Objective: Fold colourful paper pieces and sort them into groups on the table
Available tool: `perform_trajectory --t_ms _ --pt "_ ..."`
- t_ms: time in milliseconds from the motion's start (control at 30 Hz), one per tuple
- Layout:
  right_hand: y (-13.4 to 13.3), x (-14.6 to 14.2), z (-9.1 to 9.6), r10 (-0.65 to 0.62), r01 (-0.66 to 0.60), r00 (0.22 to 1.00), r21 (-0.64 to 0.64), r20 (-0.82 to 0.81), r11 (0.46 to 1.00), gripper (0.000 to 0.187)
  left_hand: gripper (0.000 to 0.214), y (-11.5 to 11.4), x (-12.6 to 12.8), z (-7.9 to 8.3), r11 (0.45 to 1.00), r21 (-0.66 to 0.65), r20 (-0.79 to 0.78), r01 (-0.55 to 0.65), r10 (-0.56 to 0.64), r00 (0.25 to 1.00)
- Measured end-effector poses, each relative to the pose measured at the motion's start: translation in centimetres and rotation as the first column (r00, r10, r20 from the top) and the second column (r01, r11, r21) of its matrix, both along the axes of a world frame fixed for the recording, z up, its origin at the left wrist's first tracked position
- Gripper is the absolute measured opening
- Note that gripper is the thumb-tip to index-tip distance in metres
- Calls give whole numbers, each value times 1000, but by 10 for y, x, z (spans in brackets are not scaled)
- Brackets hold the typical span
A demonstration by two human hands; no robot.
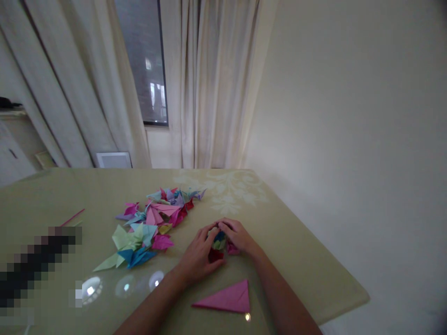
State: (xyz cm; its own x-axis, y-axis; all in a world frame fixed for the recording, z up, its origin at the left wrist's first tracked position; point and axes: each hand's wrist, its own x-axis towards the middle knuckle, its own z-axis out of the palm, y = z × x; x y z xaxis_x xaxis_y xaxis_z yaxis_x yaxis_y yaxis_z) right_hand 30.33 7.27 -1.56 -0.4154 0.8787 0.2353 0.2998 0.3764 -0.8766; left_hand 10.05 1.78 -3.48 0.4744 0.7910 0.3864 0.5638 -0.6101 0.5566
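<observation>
My left hand [199, 256] and my right hand [237, 236] meet on the table [300, 251], fingers curled round a small stack of coloured paper squares [218, 244], red, blue and pink showing between them. A pink paper folded into a triangle [228, 298] lies flat between my forearms, closer to me. To the left of my hands lies a heap of folded paper cranes [153, 221] in pink, blue, green and purple.
A thin pink stick [72, 217] lies at the far left of the table. A blurred-out dark patch covers the near left. Curtains and a window stand behind the table; a plain wall is on the right, past the table's right edge.
</observation>
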Motion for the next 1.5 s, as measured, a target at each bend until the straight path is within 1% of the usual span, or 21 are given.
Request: perform_trajectory --t_ms 100,200,267,300,367,400,467,533,600,633,767,833,867,933,1000,1033,1100,1167,1267,1400,1500 --pt "-4 -2 4 11 -11 1000 4 8 1000 40 91 -6 1 -3 1000 5 -16 10 -10 1000" --pt "-5 -2 7 53 -53 998 -5 24 999 42 86 -12 1 3 998 59 -21 11 -9 1000" --pt "-5 -1 8 58 -57 998 -12 26 998 45 76 -11 -3 15 991 130 -43 2 4 999" --pt "-5 0 9 54 -54 998 -16 25 998 46 68 -8 -8 23 985 172 -53 -35 45 998" --pt "-6 0 10 49 -48 999 -30 25 998 48 46 4 -23 43 954 237 -73 -185 207 976" --pt "-6 0 10 51 -50 998 -39 28 998 48 37 11 -33 52 921 256 -85 -293 323 943" --pt "-8 -1 12 64 -62 997 -50 37 997 48 28 27 -54 69 858 255 -225 -447 502 835" --pt "-9 -2 13 81 -79 996 -52 40 996 48 26 41 -73 78 800 262 -411 -539 598 688" --pt "-10 -3 14 93 -92 995 -41 40 995 47 25 50 -86 80 781 261 -540 -567 605 585" --pt "-11 -3 14 97 -95 994 -37 40 995 46 26 53 -90 79 785 252 -579 -566 591 562" --pt "-10 -2 11 106 -104 993 -53 45 993 44 30 56 -95 76 792 197 -627 -578 555 546" --pt "-8 -2 9 101 -98 994 -57 40 994 43 30 54 -94 79 778 197 -593 -597 579 560" --pt "-7 -1 9 79 -77 996 -44 32 996 42 29 53 -92 81 776 201 -551 -597 594 586" --pt "-6 -1 10 -3 3 1000 3 -11 1000 40 25 49 -83 86 805 188 -407 -562 585 702" --pt "-6 -2 14 -79 82 994 34 -80 996 45 23 44 -67 89 881 120 -222 -458 473 852" --pt "-7 -3 17 -95 100 989 36 -117 994 50 23 42 -57 89 918 79 -139 -388 395 908" --pt "-9 -4 21 -79 87 984 45 -162 995 53 22 38 -36 87 965 8 -25 -260 261 965" --pt "-10 -4 24 -52 66 984 76 -171 995 41 20 38 -17 83 981 -15 26 -191 192 981" --pt "-10 -3 25 -62 85 983 128 -174 988 26 17 44 -2 79 986 -2 47 -167 167 985" --pt "-8 -2 25 -132 166 968 148 -211 975 40 18 57 6 81 986 -40 90 -165 168 982" --pt "-5 -2 22 -230 272 946 173 -229 947 31 20 66 9 83 989 -78 115 -122 131 985"
